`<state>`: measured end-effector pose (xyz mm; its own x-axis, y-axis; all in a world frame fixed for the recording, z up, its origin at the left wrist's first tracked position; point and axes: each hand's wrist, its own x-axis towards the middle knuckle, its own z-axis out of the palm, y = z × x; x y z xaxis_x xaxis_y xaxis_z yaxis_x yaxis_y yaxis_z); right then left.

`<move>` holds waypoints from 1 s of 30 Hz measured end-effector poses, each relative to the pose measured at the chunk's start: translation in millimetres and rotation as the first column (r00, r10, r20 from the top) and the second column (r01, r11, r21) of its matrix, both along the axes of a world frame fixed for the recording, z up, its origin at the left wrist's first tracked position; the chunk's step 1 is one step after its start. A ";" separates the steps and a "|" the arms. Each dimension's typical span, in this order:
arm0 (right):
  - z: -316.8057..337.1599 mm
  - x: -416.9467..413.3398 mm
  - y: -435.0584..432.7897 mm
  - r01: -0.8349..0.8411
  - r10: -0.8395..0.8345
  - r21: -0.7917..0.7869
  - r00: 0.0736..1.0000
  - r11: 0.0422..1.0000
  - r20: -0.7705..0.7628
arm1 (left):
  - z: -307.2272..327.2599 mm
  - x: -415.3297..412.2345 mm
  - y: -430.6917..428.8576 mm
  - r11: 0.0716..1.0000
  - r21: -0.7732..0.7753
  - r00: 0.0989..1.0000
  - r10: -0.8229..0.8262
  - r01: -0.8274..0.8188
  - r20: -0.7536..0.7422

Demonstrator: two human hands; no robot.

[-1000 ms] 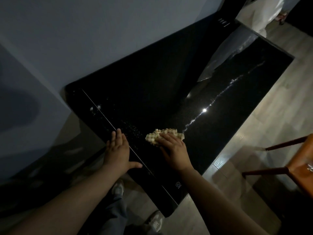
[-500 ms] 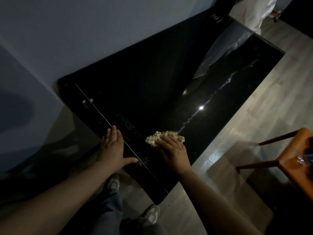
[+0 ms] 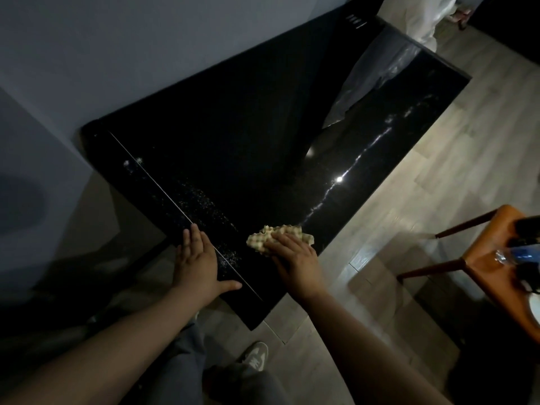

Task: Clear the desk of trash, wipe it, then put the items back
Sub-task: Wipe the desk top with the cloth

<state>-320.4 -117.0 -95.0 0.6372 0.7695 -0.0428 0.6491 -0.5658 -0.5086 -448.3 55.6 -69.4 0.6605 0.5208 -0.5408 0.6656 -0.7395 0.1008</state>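
Note:
A glossy black desk (image 3: 248, 147) runs from the near left to the far right. A crumpled yellow waffle-weave cloth (image 3: 279, 236) lies on its near end. My right hand (image 3: 293, 263) presses flat on the cloth, fingers straight. My left hand (image 3: 198, 264) rests flat on the desk's near left edge, thumb spread out. Between the two hands, pale crumbs or dust (image 3: 210, 211) streak the dark surface along a thin seam line (image 3: 163, 191).
An orange chair (image 3: 496, 270) at the right holds a blue-capped bottle (image 3: 517, 254) and dark items. A grey wall (image 3: 146, 54) borders the desk's far side. Wooden floor (image 3: 409, 200) lies to the right. My shoes (image 3: 254, 358) are below the desk corner.
My right hand and the cloth have slid slightly toward the desk's near corner. The view has shifted, bringing more of the chair into sight. My left hand stays planted.

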 end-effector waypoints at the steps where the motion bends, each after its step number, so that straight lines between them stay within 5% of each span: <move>1: -0.4 -0.2 -3.2 0.002 -0.002 0.005 1.000 1.000 0.007 | -0.3 0.7 -0.9 1.000 0.000 1.000 0.004 -0.004 -0.001; 19: -6.9 -8.8 -54.0 0.058 -0.056 0.077 0.998 0.995 -0.019 | -3.6 0.1 -2.1 1.000 -0.008 1.000 0.015 -0.015 -0.001; 30: 4.2 -15.6 -89.1 0.138 -0.145 -0.058 0.982 0.989 -0.125 | -1.9 0.3 -2.9 1.000 -0.014 1.000 0.006 -0.006 -0.011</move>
<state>-336.0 -206.1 -90.8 0.7264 0.6668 -0.1667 0.4916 -0.6735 -0.5520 -448.0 52.7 -71.3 0.6515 0.5170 -0.5552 0.6712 -0.7339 0.1042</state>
